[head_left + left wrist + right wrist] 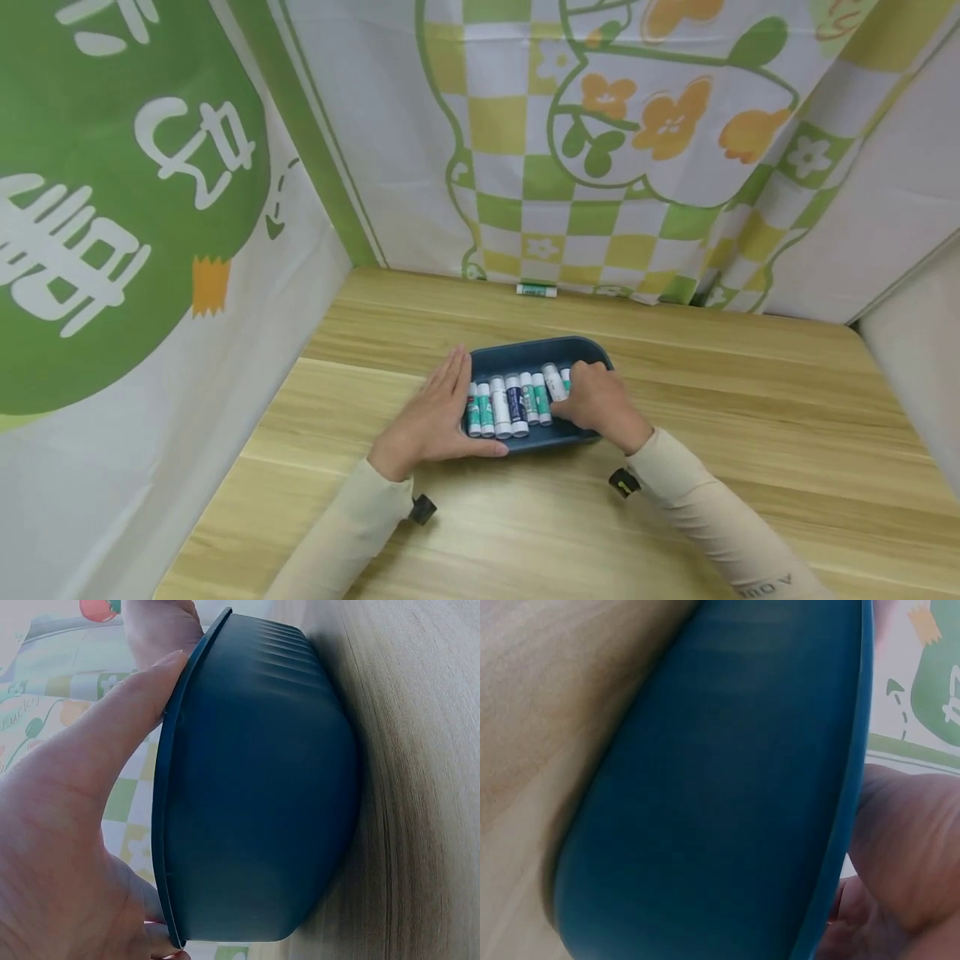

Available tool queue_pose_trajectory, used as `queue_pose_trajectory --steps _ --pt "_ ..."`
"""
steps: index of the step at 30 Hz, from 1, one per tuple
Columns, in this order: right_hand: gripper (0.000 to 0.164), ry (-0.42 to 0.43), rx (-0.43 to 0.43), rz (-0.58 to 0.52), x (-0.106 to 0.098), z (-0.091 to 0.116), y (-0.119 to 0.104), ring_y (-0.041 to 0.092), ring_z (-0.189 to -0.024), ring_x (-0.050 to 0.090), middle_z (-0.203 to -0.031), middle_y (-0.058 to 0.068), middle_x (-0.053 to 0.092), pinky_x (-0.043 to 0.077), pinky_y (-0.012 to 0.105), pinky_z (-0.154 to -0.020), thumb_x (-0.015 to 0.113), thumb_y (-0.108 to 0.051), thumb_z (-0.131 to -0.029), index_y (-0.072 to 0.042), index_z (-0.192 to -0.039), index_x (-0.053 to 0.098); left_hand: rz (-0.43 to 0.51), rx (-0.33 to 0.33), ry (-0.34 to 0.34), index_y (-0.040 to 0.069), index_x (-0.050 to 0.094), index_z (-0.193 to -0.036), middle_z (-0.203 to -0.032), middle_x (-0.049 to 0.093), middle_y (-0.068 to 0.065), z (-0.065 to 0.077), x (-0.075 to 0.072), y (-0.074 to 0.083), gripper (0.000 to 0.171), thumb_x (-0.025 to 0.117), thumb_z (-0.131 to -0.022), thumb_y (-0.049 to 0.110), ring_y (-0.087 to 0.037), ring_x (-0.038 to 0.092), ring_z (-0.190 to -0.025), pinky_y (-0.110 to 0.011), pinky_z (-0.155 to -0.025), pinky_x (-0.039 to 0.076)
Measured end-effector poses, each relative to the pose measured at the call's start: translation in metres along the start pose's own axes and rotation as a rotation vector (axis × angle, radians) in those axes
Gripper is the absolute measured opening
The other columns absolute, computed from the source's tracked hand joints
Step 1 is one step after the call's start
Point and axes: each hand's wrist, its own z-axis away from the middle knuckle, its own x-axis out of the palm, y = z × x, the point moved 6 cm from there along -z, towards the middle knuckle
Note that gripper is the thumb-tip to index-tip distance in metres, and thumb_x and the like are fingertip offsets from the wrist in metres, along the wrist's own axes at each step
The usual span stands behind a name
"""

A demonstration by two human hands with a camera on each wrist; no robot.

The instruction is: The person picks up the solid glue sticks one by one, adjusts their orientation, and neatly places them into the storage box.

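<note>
A dark blue plastic tray [510, 358] stands on the table, holding a row of small tubes that look like glue sticks [516, 406], with white, green and dark blue labels. My left hand [431, 417] lies along the tray's left end, fingers straight, thumb stretched over the front rim; the left wrist view shows the tray wall [255, 780] beneath that thumb. Inside the right part, my right hand [600, 404] has curled fingers and seems to pinch a white glue stick [553, 382] that leans slightly. Its fingertips are partly hidden, and in the right wrist view the tray's side [712, 787] covers them.
One green-and-white glue stick [536, 291] lies at the table's back edge, by the checked curtain [570, 217]. The wooden table [750, 417] extends around the tray. A white-and-green cloth wall [247, 333] rises on the left.
</note>
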Motion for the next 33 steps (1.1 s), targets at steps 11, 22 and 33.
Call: queue_pose_trajectory --steps 11,22,33 --pt "0.036 0.012 -0.049 -0.022 -0.003 -0.001 -0.010 0.016 -0.053 0.056 -0.061 0.002 0.058 0.043 0.026 -0.048 0.087 -0.029 -0.087 -0.007 -0.069 0.064 0.009 -0.006 -0.008 0.001 -0.005 -0.168 -0.178 -0.009 -0.019 0.000 -0.001 0.000 0.146 0.068 -0.076 0.088 -0.032 -0.004 -0.167 -0.049 -0.136 0.011" --pt "0.015 0.111 -0.259 -0.133 -0.049 -0.020 -0.016 0.021 -0.073 0.071 -0.088 0.015 0.078 0.063 0.039 -0.070 0.080 -0.010 -0.091 0.004 -0.093 0.079 0.003 -0.016 -0.020 0.003 -0.007 -0.168 -0.178 -0.010 -0.018 0.000 -0.001 0.000 0.147 0.066 -0.076 0.091 -0.031 -0.005 -0.167 -0.048 -0.136 0.011" --pt "0.033 0.156 -0.307 -0.053 -0.102 -0.061 -0.027 0.015 -0.053 0.042 -0.058 0.004 0.050 0.040 0.031 -0.054 0.072 -0.010 -0.095 -0.003 -0.065 0.060 0.013 -0.024 -0.023 0.003 -0.007 -0.168 -0.178 -0.010 -0.016 0.000 0.001 -0.001 0.147 0.067 -0.075 0.090 -0.029 -0.007 -0.167 -0.048 -0.136 0.010"
